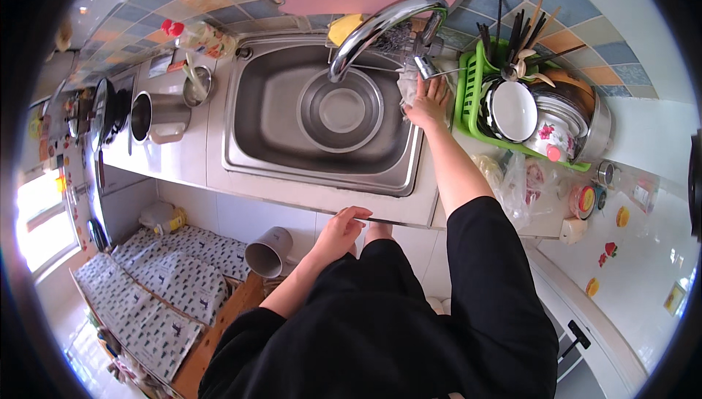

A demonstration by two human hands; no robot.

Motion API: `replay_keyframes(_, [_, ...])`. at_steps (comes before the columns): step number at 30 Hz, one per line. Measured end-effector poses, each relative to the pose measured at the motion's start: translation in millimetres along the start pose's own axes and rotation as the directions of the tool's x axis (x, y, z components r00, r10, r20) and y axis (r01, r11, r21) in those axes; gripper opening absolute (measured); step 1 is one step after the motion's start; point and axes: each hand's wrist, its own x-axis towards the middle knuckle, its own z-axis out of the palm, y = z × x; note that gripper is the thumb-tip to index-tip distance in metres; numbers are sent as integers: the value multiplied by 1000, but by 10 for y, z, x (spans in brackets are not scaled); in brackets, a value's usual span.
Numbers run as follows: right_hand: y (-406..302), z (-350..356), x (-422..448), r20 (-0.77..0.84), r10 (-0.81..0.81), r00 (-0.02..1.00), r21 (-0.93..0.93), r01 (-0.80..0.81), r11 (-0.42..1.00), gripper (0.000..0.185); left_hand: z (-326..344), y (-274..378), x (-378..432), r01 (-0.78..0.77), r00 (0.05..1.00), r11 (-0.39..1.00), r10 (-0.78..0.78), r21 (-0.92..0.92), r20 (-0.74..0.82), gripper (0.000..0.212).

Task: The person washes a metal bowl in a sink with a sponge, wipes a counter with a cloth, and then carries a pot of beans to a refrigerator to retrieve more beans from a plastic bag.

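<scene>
My right hand [429, 104] lies palm down on a pale, crumpled cloth [407, 84], pressing it to the right rim of a stainless steel sink [263, 92]. Just beyond the fingers is the base of a chrome faucet [378, 18], whose curved spout reaches over the basin. A round metal basin [341, 111] sits inside the sink beneath it. My left hand [340, 234] hangs by the counter's front edge with loosely bent fingers and nothing in them. Part of the cloth is hidden under my right hand.
A green dish rack [466, 97] full of bowls, plates and chopsticks stands close on the right. Plastic bags [515, 185] lie before it. Left of the sink are a metal pitcher [164, 117], a small metal cup [197, 86] and a bottle [205, 40]. Below sits a grey bucket [269, 251].
</scene>
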Motion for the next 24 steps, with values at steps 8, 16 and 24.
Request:
replay_keyframes(8, [361, 544, -941, -404, -230, 885, 176, 322, 930, 59, 50, -19, -21, -27, 998, 998, 29, -54, 53, 26])
replay_keyframes(16, [547, -191, -2080, 395, -6, 919, 910, -390, 141, 39, -101, 123, 114, 157, 981, 919, -102, -362, 167, 25])
replay_keyframes(24, [45, -841, -2836, 153, -284, 947, 577, -319, -752, 24, -17, 858, 46, 71, 937, 833, 133, -548, 323, 75])
